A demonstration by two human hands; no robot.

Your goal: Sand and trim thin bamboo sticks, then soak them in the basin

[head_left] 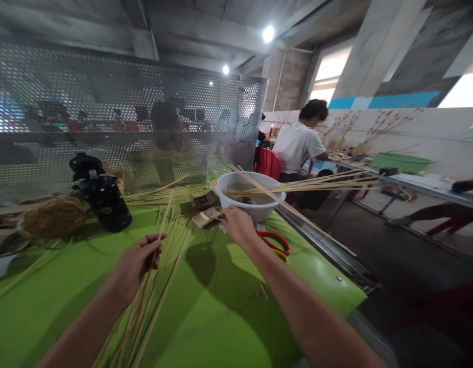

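My left hand (142, 260) is closed with the fingertips pinching a thin bamboo strip (168, 205) that points up and away. Below and beside it, a loose bundle of long pale bamboo strips (150, 312) lies on the green table. My right hand (236, 222) reaches forward to the near side of a white basin (252, 210), its fingers curled together beside a small wooden block (206, 217). What those fingers hold, if anything, is hidden. Red-handled scissors (277, 240) lie partly behind my right forearm. Several long strips (313, 186) rest across the basin, which holds water.
A black speckled tumbler (108, 202) and a round woven straw piece (52, 217) stand at the left. Behind the green table (321, 278) rises a perforated metal screen (137, 122). A person in a white shirt (296, 145) sits at another table beyond the right edge.
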